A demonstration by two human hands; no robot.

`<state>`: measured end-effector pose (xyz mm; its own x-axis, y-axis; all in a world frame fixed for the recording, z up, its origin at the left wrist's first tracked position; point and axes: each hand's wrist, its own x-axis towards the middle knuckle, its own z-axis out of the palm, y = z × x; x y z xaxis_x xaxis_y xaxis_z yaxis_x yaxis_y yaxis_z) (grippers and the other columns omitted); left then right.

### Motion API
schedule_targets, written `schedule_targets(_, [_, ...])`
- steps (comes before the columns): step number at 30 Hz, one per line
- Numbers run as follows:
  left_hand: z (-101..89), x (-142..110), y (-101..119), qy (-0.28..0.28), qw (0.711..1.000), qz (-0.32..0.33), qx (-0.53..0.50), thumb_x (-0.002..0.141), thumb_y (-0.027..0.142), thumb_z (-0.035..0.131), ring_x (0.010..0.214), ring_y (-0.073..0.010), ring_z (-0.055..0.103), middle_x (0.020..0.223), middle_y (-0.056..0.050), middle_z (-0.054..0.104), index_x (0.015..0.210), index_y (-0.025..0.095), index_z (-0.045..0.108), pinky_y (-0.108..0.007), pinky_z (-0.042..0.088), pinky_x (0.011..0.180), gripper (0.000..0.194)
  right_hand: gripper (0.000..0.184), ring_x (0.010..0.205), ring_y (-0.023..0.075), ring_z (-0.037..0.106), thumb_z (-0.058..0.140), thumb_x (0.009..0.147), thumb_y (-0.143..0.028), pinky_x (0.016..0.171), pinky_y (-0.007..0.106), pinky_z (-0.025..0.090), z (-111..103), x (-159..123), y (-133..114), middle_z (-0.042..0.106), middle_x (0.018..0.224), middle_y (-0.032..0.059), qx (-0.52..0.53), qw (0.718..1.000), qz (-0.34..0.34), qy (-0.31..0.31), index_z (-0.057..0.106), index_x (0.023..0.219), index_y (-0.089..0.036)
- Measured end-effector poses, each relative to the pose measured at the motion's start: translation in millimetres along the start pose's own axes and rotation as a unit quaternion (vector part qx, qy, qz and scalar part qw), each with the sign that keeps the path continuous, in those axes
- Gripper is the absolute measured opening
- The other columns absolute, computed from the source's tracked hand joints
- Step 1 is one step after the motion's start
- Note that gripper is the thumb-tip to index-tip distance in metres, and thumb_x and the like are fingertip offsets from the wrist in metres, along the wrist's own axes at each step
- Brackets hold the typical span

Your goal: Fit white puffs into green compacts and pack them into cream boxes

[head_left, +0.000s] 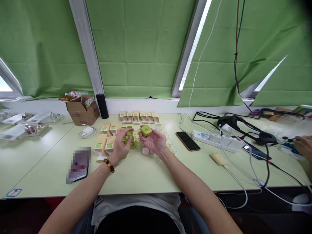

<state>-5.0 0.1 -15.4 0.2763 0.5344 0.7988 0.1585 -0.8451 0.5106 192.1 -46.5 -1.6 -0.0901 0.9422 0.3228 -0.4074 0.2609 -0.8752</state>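
Observation:
My right hand (156, 141) is turned palm up and holds a small, rounded green case (146, 130) in its fingers. To its left, my left hand (121, 144) has its fingers apart and nothing in them that I can see. It hovers by a group of similar green cases (132, 143), partly covering them. Small yellow pieces (136, 136) lie in rows between the hands. Clear plastic pieces (168, 139) spread behind and beside my right hand. Just below that hand sits a pale pinkish block (145, 151).
Opened cartons (99, 143) stand left of the hands, and more cartons (138, 117) line the back. A phone (188, 141), a power strip (216, 141) and tangled cables are on the right. A cardboard box (83, 110) stands back left. Another person's hand (303, 146) shows far right.

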Motion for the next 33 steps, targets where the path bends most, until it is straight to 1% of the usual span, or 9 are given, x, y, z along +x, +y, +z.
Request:
schedule_targets(5, [0.0,-2,-1,-0.018,1.000,0.010,0.002,0.099,0.024,0.059,0.116,-0.0277,0.058,0.122,-0.011,0.070,0.129,0.024,0.066,-0.043,0.053,0.093,0.031,0.048,0.051,0.0162,0.044,0.044,0.095,-0.060,0.055,0.032,0.041,-1,0,0,0.063,0.076,0.0037,0.067,0.996,0.057,-0.003,0.058,0.118,-0.021])
schedule_targets(9, [-0.1,-2,1,-0.050,0.999,0.014,-0.010,0.097,0.026,0.065,0.124,-0.0294,0.056,0.134,-0.012,0.066,0.144,0.026,0.057,-0.046,0.053,0.098,0.048,0.049,0.045,0.0120,0.042,0.056,0.091,-0.069,0.048,0.026,0.033,-2,1,5,0.064,0.069,0.0010,0.058,0.991,0.118,-0.021,0.057,0.097,-0.021])
schedule_targets(13, [1.5,-3,3,-0.105,0.994,0.019,-0.014,0.093,0.028,0.071,0.138,-0.0327,0.050,0.148,-0.015,0.056,0.153,0.027,0.048,-0.053,0.048,0.111,0.065,0.052,0.040,0.0082,0.040,0.075,0.082,-0.070,0.041,0.021,0.022,3,1,10,0.056,0.058,-0.0050,0.001,0.995,0.097,0.002,0.053,0.084,-0.022])
schedule_targets(16, [5.1,-4,0,-0.118,0.992,0.013,-0.047,0.093,0.029,0.072,0.136,-0.0312,0.055,0.140,-0.013,0.062,0.144,0.027,0.057,-0.054,0.048,0.113,0.054,0.055,0.038,0.0068,0.040,0.082,0.076,-0.069,0.038,0.019,0.018,7,1,12,0.048,0.054,-0.0091,-0.033,0.995,0.090,0.020,0.053,0.081,-0.022])
schedule_targets(20, [9.0,-3,-12,-0.073,0.981,-0.088,-0.157,0.091,0.037,0.077,0.120,-0.0274,0.066,0.131,-0.012,0.069,0.135,0.024,0.064,-0.047,0.055,0.104,0.048,0.064,0.036,0.0083,0.039,0.065,0.080,-0.083,0.037,0.021,0.019,4,4,10,0.057,0.052,-0.0036,-0.064,0.992,0.099,0.035,0.062,0.083,-0.019])
schedule_targets(23, [7.7,1,-17,-0.052,0.937,-0.187,-0.290,0.092,0.046,0.075,0.110,-0.0244,0.071,0.129,-0.013,0.071,0.136,0.022,0.062,-0.041,0.059,0.094,0.052,0.062,0.041,0.0096,0.041,0.062,0.085,-0.078,0.042,0.023,0.024,-3,5,4,0.060,0.054,-0.0007,-0.156,0.984,0.043,0.075,0.071,0.088,-0.017])
schedule_targets(27, [3.2,6,-16,-0.027,0.872,-0.253,-0.417,0.094,0.051,0.072,0.101,-0.0233,0.072,0.124,-0.014,0.073,0.115,0.020,0.067,-0.042,0.061,0.087,0.038,0.036,0.053,0.0135,0.049,0.069,0.088,-0.054,0.053,0.026,0.033,-10,3,-4,0.061,0.059,-0.0011,-0.383,0.918,-0.017,0.105,0.071,0.079,-0.020])
schedule_targets(31, [-0.7,7,-18,0.001,0.825,-0.295,-0.482,0.095,0.044,0.070,0.098,-0.0239,0.072,0.119,-0.014,0.075,0.107,0.020,0.066,-0.047,0.060,0.087,0.027,0.015,0.068,0.0193,0.058,0.075,0.084,-0.032,0.061,0.029,0.035,-10,-4,-16,0.069,0.069,0.0021,-0.642,0.763,-0.006,0.075,0.071,0.072,-0.024])
schedule_targets(33, [-1.9,7,-20,0.008,0.812,-0.307,-0.496,0.096,0.042,0.067,0.099,-0.0248,0.071,0.120,-0.014,0.075,0.109,0.020,0.067,-0.048,0.059,0.087,0.025,0.010,0.079,0.0236,0.062,0.080,0.080,-0.029,0.065,0.030,0.037,-9,-8,-22,0.072,0.073,0.0042,-0.707,0.706,0.007,0.032,0.074,0.073,-0.025])
